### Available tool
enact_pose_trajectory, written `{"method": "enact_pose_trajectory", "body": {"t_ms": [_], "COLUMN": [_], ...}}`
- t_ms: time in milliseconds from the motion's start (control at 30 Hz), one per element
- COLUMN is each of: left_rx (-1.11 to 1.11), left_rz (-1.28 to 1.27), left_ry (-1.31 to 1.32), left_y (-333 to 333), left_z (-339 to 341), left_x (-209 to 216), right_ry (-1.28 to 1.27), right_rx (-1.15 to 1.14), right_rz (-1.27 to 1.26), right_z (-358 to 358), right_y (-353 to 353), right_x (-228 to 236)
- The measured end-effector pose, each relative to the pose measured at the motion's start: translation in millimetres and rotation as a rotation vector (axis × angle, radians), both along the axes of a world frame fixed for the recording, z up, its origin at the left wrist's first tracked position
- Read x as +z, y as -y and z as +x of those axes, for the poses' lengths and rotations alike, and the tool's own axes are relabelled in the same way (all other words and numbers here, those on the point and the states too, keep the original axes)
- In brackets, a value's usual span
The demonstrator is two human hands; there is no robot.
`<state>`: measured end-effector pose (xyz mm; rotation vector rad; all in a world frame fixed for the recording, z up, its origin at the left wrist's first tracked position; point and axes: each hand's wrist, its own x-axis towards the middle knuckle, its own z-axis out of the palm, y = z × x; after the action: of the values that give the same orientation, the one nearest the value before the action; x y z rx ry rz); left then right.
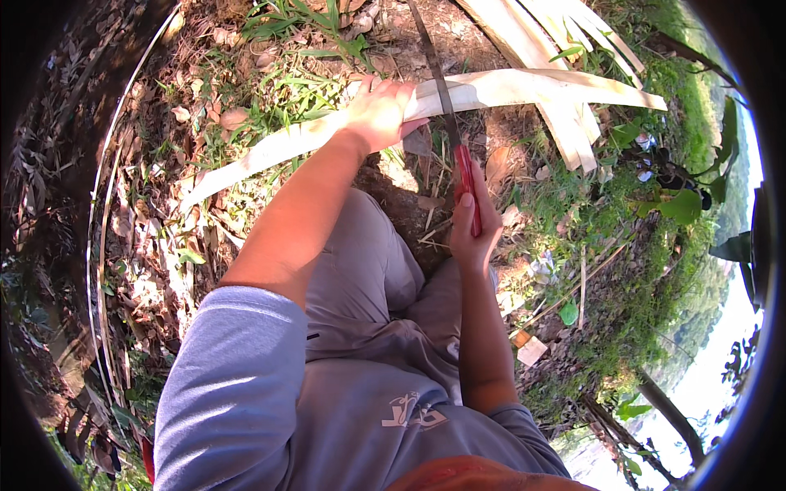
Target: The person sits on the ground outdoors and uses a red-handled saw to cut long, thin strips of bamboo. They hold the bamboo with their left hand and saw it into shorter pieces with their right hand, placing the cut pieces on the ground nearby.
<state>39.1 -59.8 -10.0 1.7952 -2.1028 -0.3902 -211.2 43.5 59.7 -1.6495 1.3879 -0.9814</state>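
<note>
A long pale flat strip point(274, 155), which looks like split bamboo, lies crosswise in front of my knees. My left hand point(378, 113) is closed over it near its middle, fingers wrapped on the far edge. Just right of that hand, the dark narrow blade of a long knife point(442, 88) crosses the strip, its tip pointing away from me. The knife's red handle is held in my right hand point(476, 225), with the thumb lying along it. Whether the blade bites into the strip or only rests on it, I cannot tell.
More pale strips point(524, 37) lie piled at the far right, partly under the held one. Thin long strips point(98, 204) curve along the left. Dry leaves and grass cover the ground. Dark branches point(671, 413) stand at the lower right, beside a slope.
</note>
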Motion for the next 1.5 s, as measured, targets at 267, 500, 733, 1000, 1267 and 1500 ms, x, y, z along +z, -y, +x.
{"method": "enact_pose_trajectory", "body": {"t_ms": [267,500,733,1000,1267,1500], "left_rx": [-0.029,-0.019,-0.009,0.011,0.006,-0.025], "left_rz": [0.014,-0.032,-0.026,0.034,-0.043,0.073], "left_ry": [0.053,0.034,0.031,0.051,0.060,0.121], "left_y": [6.7,1.0,1.4,2.9,1.4,7.9], "left_z": [-2.7,0.5,-1.1,-4.2,-4.0,-4.2], "left_x": [1.9,0.4,-1.3,4.0,-1.4,7.1], "right_ry": [-0.252,-0.073,0.064,-0.142,-0.231,0.063], "right_rx": [-0.022,-0.015,0.064,0.022,0.017,0.038], "right_rz": [0.192,0.077,-0.111,-0.005,0.027,-0.132], "right_z": [-86.9,-16.8,56.2,-79.9,-85.1,44.2], "right_y": [-155.8,-25.8,86.0,-96.2,-112.7,64.5], "right_x": [67.6,8.0,-1.3,-1.6,31.9,7.7]}}
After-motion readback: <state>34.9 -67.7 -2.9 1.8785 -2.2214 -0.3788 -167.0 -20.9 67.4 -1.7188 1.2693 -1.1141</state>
